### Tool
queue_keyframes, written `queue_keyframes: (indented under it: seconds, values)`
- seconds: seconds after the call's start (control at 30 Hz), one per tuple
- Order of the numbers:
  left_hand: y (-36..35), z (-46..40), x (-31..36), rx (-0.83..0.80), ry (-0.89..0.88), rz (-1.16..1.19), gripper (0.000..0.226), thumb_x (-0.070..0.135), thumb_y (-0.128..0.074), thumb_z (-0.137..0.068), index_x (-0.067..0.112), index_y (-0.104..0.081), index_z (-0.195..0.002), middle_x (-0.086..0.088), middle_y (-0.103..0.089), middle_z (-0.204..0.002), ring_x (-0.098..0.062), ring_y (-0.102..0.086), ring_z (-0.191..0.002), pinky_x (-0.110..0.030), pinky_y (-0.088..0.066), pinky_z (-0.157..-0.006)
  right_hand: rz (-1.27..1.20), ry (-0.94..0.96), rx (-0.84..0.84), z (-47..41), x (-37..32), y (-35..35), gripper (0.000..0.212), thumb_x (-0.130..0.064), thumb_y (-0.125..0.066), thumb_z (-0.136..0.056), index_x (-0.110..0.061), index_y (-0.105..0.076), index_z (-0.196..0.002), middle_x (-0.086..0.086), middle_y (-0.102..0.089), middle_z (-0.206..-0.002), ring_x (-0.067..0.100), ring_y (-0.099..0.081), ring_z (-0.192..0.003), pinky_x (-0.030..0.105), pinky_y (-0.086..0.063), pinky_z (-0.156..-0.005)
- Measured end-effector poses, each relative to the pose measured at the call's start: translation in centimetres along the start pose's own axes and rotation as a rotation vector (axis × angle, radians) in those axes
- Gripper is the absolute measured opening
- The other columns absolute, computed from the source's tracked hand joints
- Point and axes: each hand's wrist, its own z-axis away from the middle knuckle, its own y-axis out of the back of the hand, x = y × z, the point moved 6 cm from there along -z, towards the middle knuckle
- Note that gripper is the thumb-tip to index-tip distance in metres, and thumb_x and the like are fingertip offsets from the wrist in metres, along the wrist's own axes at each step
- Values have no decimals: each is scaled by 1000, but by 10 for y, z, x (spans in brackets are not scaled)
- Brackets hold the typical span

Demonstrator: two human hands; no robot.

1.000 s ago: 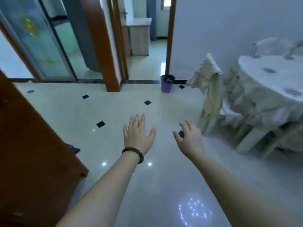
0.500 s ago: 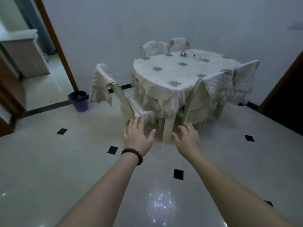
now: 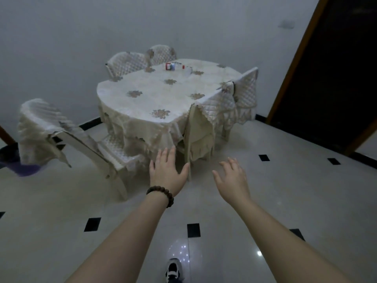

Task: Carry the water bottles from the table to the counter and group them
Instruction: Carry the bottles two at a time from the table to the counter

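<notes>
— So where are the water bottles?

— Far side of the table, near the two chairs against the wall. Red-labelled, clear, blurred; they seem to lie on their sides, long axis running left to right, but I cannot tell which way the caps point.

— And the hands?

— Both empty. The left hand, above a bead bracelet, has straight fingers and the thumb spread; the right hand is relaxed, fingers loosely bent. Both hover over the floor, well short of the table.

— Anything changed?

— The table sits larger and more central than half a second ago; the purple bin has slid to the left edge, and a shoe now shows below.
</notes>
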Motion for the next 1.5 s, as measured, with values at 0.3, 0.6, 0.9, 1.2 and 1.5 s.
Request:
queue_keyframes:
  seconds: [0.3,0.6,0.9,1.2,1.5]
  values:
    - [-18,-190,0,5,-44,-4,73,61,-34,-91,25,-13,-152,2,-15,-159,-16,-6,-147,-45,-8,-118,-28,-70,29,-174,-6,-15,48,-41,-47,-96,-15,-48,-136,9,-28,-156,23,-12,-148,44,-15,-119]
    - [-35,-340,10,-23,-52,-5,72,59,-35,-91,24,-15,-151,0,-16,-159,-17,-6,-147,-44,-6,-118,-45,-87,40,-320,-14,-19,47,-40,-47,-96,-14,-48,-136,9,-28,-156,24,-13,-148,44,-12,-120]
    - [-73,-476,22,-12,44,-17,71,59,-34,-92,25,-13,-151,0,-15,-159,-18,-5,-147,-45,-6,-118,-30,5,-9,-490,-4,-36,46,-39,-44,-96,-15,-47,-136,10,-31,-153,25,-21,-145,45,-16,-118]
    - [-78,-589,26,43,133,-26,71,57,-36,-92,24,-15,-151,-1,-17,-158,-18,-6,-147,-45,-7,-118,-79,74,-68,-628,-18,-40,48,-40,-43,-98,-15,-44,-139,10,-26,-156,25,-14,-147,44,-14,-119]
    - [-78,-681,-23,47,175,7,71,56,-38,-92,24,-16,-151,-1,-17,-159,-18,-5,-147,-45,-5,-118,-65,108,-86,-726,-58,-95,47,-37,-47,-97,-11,-48,-136,15,-32,-153,26,-17,-147,45,-17,-117]
